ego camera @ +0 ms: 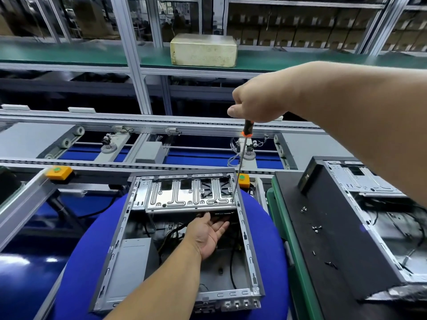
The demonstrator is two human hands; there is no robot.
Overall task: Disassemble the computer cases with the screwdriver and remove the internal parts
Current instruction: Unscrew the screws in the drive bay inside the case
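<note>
The open case (182,239) is lying on a blue pad (265,227) on the worktop, its stiff steel tray (189,195) bridging the far end, likely sharp-edged. The left hand (208,234) is reaching flat and open-palmed beneath the tray, where it looks best supported. The right hand's (256,102) grip is wrapping the screwdriver (242,158), tip working the tray's right corner, with little room beside the wall.

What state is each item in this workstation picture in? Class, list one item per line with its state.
Computer case: open, lid off, insides exposed.
Drive bracket: in the case, at its far end.
Screwdriver: near upright, tip on the bracket's right corner.
Right hand: grips the screwdriver handle.
Left hand: palm up, fingers under the bracket.
Second case: open.
Loose screws: scattered on the black panel.
</note>
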